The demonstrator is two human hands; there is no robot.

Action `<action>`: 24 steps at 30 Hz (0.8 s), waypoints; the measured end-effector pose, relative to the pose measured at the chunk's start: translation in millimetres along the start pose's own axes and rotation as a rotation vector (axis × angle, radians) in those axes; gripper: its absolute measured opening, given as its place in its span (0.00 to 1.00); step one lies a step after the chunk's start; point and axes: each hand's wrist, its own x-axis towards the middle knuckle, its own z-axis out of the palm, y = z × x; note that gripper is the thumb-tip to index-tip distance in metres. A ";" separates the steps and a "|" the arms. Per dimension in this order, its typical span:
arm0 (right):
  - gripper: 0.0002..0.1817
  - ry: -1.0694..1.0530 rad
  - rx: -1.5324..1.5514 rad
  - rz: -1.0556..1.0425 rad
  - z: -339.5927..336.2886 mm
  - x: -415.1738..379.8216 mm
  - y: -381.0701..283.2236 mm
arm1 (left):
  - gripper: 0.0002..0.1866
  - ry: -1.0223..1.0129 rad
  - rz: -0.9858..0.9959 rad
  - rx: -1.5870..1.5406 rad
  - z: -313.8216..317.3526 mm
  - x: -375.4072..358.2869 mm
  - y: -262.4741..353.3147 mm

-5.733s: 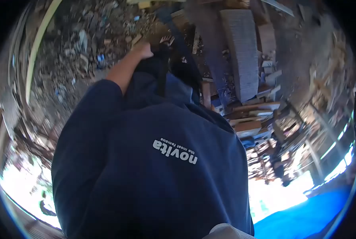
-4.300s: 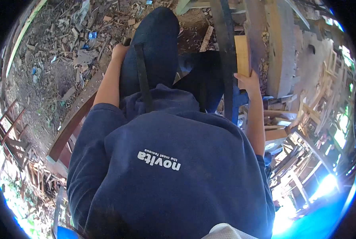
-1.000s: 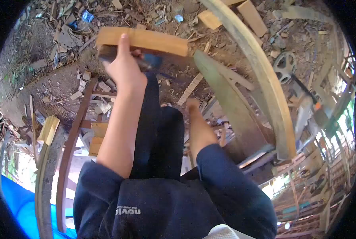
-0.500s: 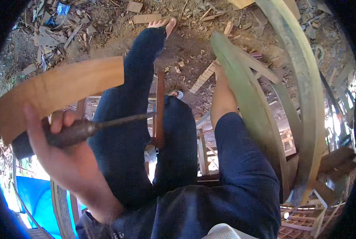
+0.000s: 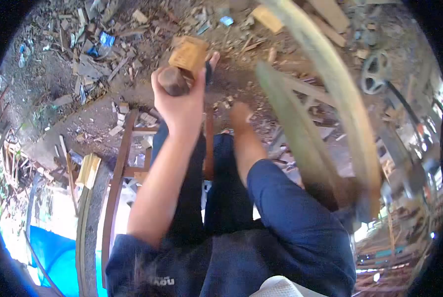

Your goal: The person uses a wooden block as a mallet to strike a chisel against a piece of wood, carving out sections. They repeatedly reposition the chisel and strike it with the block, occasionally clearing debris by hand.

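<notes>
My left hand (image 5: 179, 106) is raised in front of my leg, its fingers wrapped round a dark, rounded tool handle (image 5: 174, 81) seen end-on. A light-brown wooden piece (image 5: 188, 53) is held in the same hand, just beyond the handle. The tool's shaft is hidden. My right hand (image 5: 240, 116) is low in front of my knees, left of a greenish curved board (image 5: 300, 133). Its fingers are blurred, and I cannot make out anything in them.
A long, pale curved beam (image 5: 347, 89) arches on the right. Wood scraps (image 5: 90, 67) litter the dirt ground. Brown wooden framing (image 5: 116, 198) stands at the left, beside a blue sheet (image 5: 58, 255). A spoked wheel-like object (image 5: 375, 73) lies at upper right.
My left hand has moved right and forward with the tool and wooden piece, both now seen more end-on. My right hand shows more, left of the greenish board. The view has shifted.
</notes>
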 end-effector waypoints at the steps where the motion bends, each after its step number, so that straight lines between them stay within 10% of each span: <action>1: 0.12 -0.035 0.010 -0.022 -19.1 -32.2 -3.7 | 0.25 -0.031 -0.064 -0.026 1.4 5.9 -1.7; 9: 0.30 0.087 0.443 -0.309 -269.3 -328.4 102.6 | 0.27 0.481 -0.438 -0.673 -64.3 9.2 30.4; 14: 0.33 0.204 0.672 -0.354 -356.1 -551.2 257.3 | 0.15 0.403 -0.529 -0.374 -174.4 10.3 110.0; 20: 0.26 0.376 0.868 0.103 -220.7 -662.6 418.2 | 0.16 0.096 -0.068 -0.140 -210.3 14.9 188.9; 24: 0.30 0.890 1.271 0.395 -24.4 -677.0 470.8 | 0.19 -0.237 -0.010 -0.131 -187.4 -26.0 204.7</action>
